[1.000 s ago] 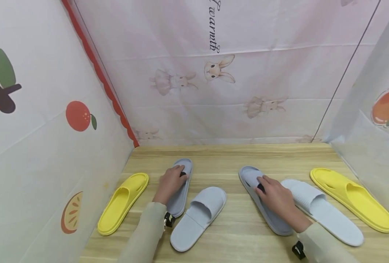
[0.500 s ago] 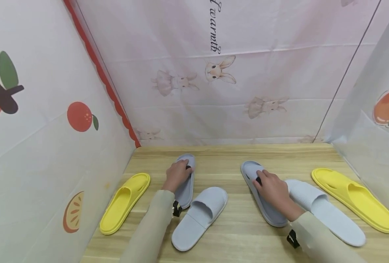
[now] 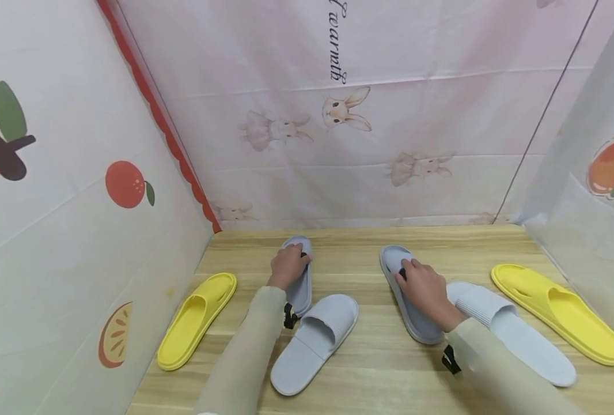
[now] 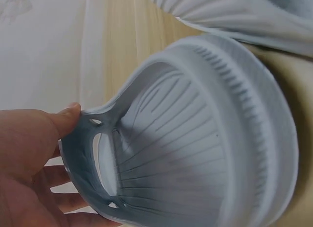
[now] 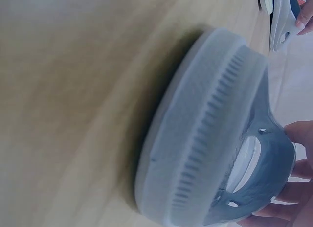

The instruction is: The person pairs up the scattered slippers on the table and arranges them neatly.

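Note:
My left hand (image 3: 287, 266) grips the upper strap of a grey-blue slipper (image 3: 301, 297) near the back of the wooden surface. In the left wrist view the thumb and fingers lie around the front of that strap, and the slipper's ribbed footbed (image 4: 171, 134) faces the camera. Further right, my right hand (image 3: 424, 291) holds the matching grey-blue slipper (image 3: 417, 320) by its strap. The right wrist view shows this slipper's heel end (image 5: 190, 153) close up, its sole along the wood. Both slippers point toward the back wall, spaced well apart.
One pale grey slipper (image 3: 298, 368) lies between the hands; its fellow pale slipper (image 3: 535, 349) lies right of my right hand. Yellow slippers lie at the far left (image 3: 182, 334) and far right (image 3: 579, 320). Printed cloth walls (image 3: 307, 190) enclose the wooden surface (image 3: 359, 346).
Both hands have slid the grey-blue slippers toward the back wall. The left one also shifted a little right and turned straighter. The pale grey and yellow slippers stayed where they were.

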`<state>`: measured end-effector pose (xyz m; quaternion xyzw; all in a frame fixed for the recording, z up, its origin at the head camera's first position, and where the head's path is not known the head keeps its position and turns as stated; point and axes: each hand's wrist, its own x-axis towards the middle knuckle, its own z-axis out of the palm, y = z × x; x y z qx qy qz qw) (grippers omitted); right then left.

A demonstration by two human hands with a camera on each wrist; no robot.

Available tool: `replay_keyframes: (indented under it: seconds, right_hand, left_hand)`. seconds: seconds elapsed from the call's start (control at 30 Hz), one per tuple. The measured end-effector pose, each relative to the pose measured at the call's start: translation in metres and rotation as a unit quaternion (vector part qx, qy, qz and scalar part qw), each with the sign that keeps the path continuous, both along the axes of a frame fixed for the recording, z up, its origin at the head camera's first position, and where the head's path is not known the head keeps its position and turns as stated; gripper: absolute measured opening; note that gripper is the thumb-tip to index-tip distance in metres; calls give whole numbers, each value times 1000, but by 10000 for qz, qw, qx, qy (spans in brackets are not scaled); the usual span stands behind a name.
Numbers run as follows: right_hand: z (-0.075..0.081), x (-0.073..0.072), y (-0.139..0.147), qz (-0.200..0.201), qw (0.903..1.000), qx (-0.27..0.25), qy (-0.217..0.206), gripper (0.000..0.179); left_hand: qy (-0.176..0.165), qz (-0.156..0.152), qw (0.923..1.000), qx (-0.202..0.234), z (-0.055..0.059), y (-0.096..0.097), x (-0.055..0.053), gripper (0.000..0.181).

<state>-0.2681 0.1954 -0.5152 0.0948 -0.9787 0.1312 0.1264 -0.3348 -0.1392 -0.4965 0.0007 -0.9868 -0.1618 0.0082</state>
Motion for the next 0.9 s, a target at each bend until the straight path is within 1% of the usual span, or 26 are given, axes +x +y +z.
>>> replay_keyframes:
  seconds: [0.07, 0.3, 0.43, 0.53, 0.67, 0.77, 0.9]
  right_hand:
    - [1, -4, -2, -10, 10000, 14, -27, 45]
    - [-1, -15, -7, -62, 9999, -16, 120, 41]
    - [1, -23, -11, -101, 9999, -38, 57, 40]
    - [4, -30, -15, -102, 9999, -14, -57, 40]
    - [6, -37, -17, -106, 9998, 33, -169, 41]
    - [6, -43, -18, -160, 9997, 23, -202, 39]
    - [6, -53, -19, -205, 9995, -57, -254, 38]
  left_hand:
    - [-2, 5, 10000, -39, 0, 2, -3, 52]
    - [8, -51, 9999, -105, 1, 10, -11, 52]
    - [22, -150, 9998, -103, 1, 14, -17, 52]
    - [28, -154, 9998, -126, 3, 17, -20, 50]
    - [14, -205, 9997, -119, 6, 22, -22, 42]
    - [3, -288, 9996, -78, 7, 28, -22, 39]
    - [26, -305, 9995, -53, 8, 36, -23, 36]
